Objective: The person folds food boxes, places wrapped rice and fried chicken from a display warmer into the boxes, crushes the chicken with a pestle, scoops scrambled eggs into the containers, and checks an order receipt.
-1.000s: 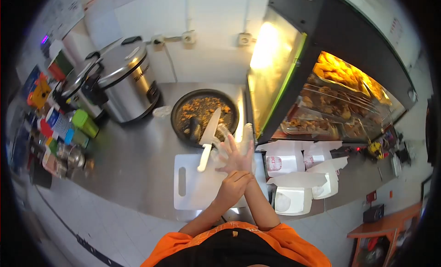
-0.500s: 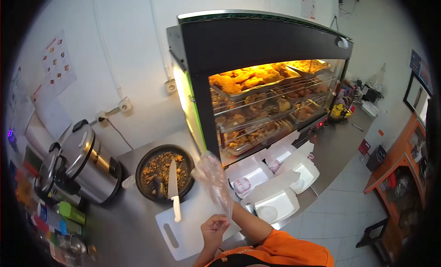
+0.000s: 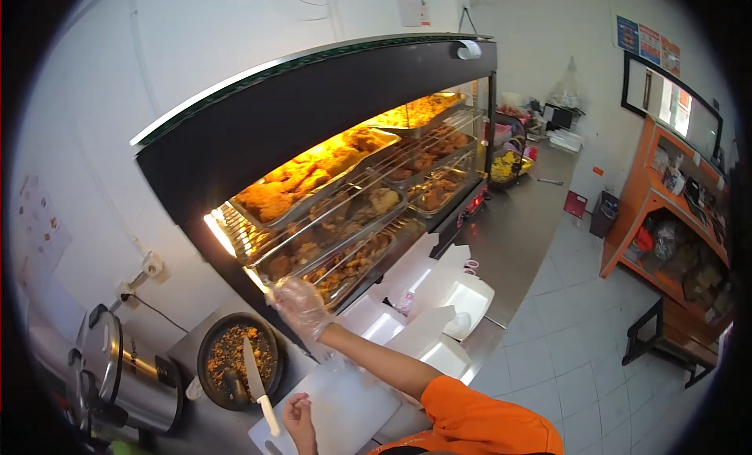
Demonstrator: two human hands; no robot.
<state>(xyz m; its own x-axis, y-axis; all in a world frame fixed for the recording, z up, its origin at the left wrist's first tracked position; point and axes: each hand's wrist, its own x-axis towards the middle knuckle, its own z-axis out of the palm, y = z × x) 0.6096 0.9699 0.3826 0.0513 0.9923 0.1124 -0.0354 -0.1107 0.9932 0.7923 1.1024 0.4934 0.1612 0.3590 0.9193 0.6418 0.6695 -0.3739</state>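
gloved right hand (image 3: 301, 305) beside food warmer (image 3: 313, 114); cooker lettering (image 3: 130, 359) illegible

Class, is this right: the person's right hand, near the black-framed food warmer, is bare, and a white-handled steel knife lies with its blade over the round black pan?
No: the head view shows the right hand wearing a clear plastic glove. The rest stands.

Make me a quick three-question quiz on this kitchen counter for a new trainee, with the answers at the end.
1. Which hand has the clear plastic glove on it?
2. True or false: the knife lies partly over the pan.
3. Where are the open white boxes? A, in front of the food cabinet; B, inside it; C, on top of it.

Key: 1, the right hand; 2, true; 3, A.
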